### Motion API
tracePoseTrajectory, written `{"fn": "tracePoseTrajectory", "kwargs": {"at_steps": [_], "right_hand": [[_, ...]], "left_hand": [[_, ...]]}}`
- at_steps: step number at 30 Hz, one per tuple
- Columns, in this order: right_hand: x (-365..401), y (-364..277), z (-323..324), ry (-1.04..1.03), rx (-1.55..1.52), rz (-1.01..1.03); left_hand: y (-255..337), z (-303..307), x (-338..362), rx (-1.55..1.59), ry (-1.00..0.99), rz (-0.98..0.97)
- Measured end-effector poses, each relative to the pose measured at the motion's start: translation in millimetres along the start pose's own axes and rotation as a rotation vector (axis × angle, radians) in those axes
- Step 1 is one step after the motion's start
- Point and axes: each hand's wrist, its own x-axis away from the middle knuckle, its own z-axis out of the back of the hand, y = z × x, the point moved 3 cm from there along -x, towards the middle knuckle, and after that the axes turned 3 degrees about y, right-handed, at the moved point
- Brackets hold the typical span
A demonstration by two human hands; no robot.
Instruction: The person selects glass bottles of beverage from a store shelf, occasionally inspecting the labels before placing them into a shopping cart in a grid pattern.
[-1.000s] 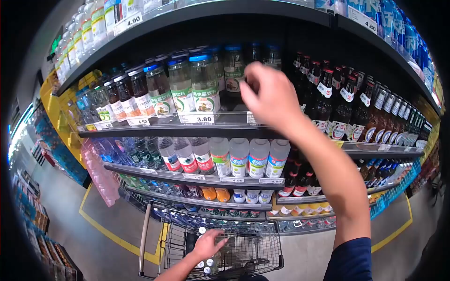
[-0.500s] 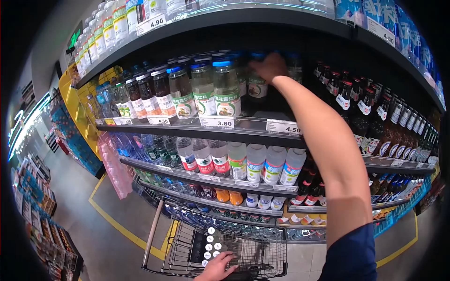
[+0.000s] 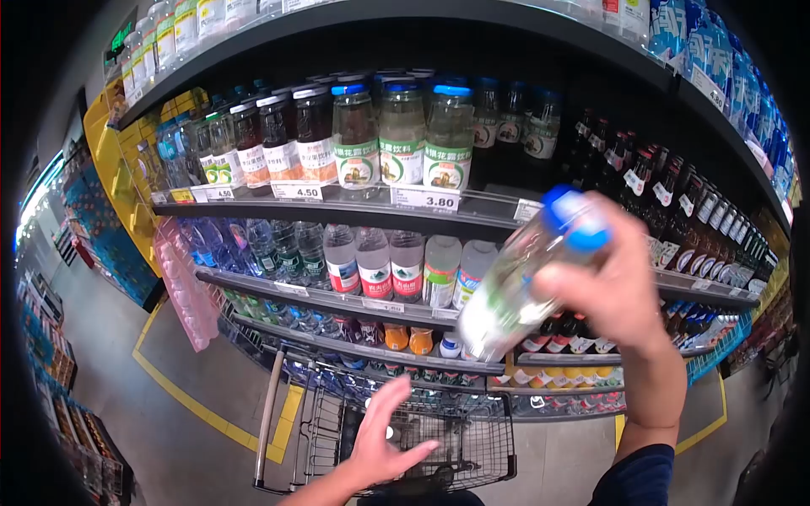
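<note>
My right hand [image 3: 620, 287] grips a clear glass bottle [image 3: 515, 287] with a blue cap near its neck. The bottle is tilted, cap up and to the right, in front of the middle shelf. My left hand [image 3: 384, 434] is open with fingers spread above the wire shopping cart [image 3: 472, 438], holding nothing. Inside the cart lie several bottles, mostly hidden behind my left hand. The bottle matches the blue-capped row [image 3: 403, 135] with green labels on the upper shelf, above a 3.80 price tag [image 3: 426, 200].
Shelves full of drinks fill the view: dark bottles [image 3: 666, 202] at right, water bottles [image 3: 371, 261] on the shelf below, small jars lower down. The cart's handle [image 3: 266, 417] points left. A yellow floor line [image 3: 190, 401] and an aisle with more goods run along the left.
My right hand has drawn back from the upper shelf, down and to the right, now carrying a blue-capped bottle. My left hand has lifted off the cart and spread open.
</note>
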Motion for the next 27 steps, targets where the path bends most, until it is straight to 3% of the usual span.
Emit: {"fn": "tracePoseTrajectory", "kwargs": {"at_steps": [1,3,4,5,7,9,10,11,12,13,14,15,17,18,19,22,23,24,27], "right_hand": [[6.3,3.7,-19.4,-0.073,0.042,-0.228],[20.4,22.9,-61.0,-0.278,0.174,-0.279],[26.4,37.6,-87.5,-0.379,0.039,-0.374],[30.7,34.7,-94.7,-0.452,0.204,-0.328],[6.5,34.0,-93.1,-0.674,0.166,-0.277],[-46.7,36.6,-64.8,-0.301,0.141,-0.028],[-73.1,46.1,-48.2,0.084,0.16,0.072],[-99.7,41.9,-34.7,0.254,0.313,0.102],[-125.0,39.0,-31.7,0.339,0.599,0.296],[-138.2,48.0,-28.2,0.373,0.693,0.101],[-152.1,45.6,-27.4,0.347,0.645,0.072],[-157.0,45.1,-32.8,0.394,0.738,-0.176],[-158.3,41.0,-44.7,0.33,0.782,-0.214],[-167.3,53.1,-44.2,0.405,0.719,-0.196],[-175.1,65.4,-38.1,0.297,0.564,-0.207],[-183.7,76.2,-27.5,0.223,0.484,-0.24],[-179.7,71.4,-31.2,0.271,0.484,-0.227],[-172.2,67.7,-33.8,0.331,0.482,-0.213],[-147.0,46.5,-37.6,0.539,0.46,-0.138]], "left_hand": [[9.8,3.4,-16.4,0.151,0.031,0.047],[19.4,1.3,-36.7,0.643,0.004,0.155],[16.9,2.3,-42.9,0.746,-0.106,0.223],[15.8,7.5,-44.2,0.643,-0.149,0.35],[-9.8,6.1,-20.9,0.721,-0.287,0.403],[-17.8,6.7,2.6,0.935,-0.277,0.525],[-17.9,10.4,10.8,0.931,-0.286,0.482],[-14.1,13.4,15.8,0.892,-0.248,0.538],[-16.3,13.8,23.7,0.946,-0.252,0.569],[-20.1,15.3,27.7,0.997,-0.259,0.59],[-12.8,20.6,22.7,1.171,-0.318,0.52],[-10.7,25.8,22.1,1.212,-0.35,0.556],[-8.7,33.9,27.2,1.254,-0.329,0.567],[-9.1,37.9,28.6,1.256,-0.319,0.58],[-7.6,41.4,30.8,1.303,-0.344,0.569],[-3.6,44.2,36.6,1.432,-0.344,0.597],[-1.7,45.4,34.7,1.507,-0.332,0.618],[3.5,51.2,29.6,1.301,-0.409,0.727],[5.2,52.3,23.6,1.327,-0.379,0.754]]}}
